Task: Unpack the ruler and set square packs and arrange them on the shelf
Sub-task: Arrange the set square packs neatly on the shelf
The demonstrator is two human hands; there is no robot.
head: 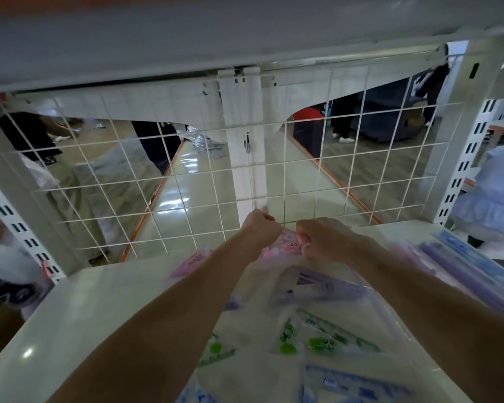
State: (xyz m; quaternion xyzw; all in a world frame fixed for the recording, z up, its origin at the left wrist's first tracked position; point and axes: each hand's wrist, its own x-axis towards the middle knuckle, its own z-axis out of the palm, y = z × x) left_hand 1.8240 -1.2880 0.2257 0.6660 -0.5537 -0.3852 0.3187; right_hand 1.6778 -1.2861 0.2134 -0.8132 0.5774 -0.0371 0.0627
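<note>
Blue pack (358, 383) sits in the clear bag (262, 298); my left hand (259, 228) and right hand (323, 239) pinch its top.

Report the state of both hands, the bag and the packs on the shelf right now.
left hand: curled, gripping the clear bag's far edge.
right hand: curled, gripping the same edge.
clear bag: lying on the white shelf, packs inside.
pink pack: at the far end, between the hands.
green packs: flat inside the bag.
stacked packs: piled at the shelf's right edge.
</note>
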